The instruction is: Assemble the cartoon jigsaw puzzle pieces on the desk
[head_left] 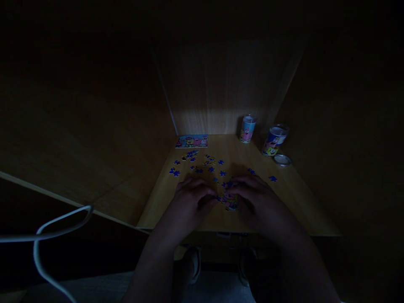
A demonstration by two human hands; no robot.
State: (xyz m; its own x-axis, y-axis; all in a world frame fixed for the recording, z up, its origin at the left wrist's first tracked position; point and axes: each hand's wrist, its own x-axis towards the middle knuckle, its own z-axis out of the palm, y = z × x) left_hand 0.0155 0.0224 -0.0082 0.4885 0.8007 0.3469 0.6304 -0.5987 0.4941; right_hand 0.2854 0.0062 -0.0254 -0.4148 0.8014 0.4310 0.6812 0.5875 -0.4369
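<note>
Both my hands meet over a small joined patch of jigsaw puzzle near the front of the wooden desk. My left hand pinches at the patch's left edge, thumb and forefinger closed on what looks like a blue puzzle piece. From the other side, my right hand curls over the patch, its fingertips on the upper right part. Its thumb is mostly hidden in shadow. Loose blue and yellow puzzle pieces lie scattered beyond my hands. The scene is very dark.
A cartoon picture card lies at the back left. Two cartoon-printed cans stand at the back right, with a round lid by the nearer one. One piece lies right of my hand. Wooden panels enclose the desk; a white cable loops at left.
</note>
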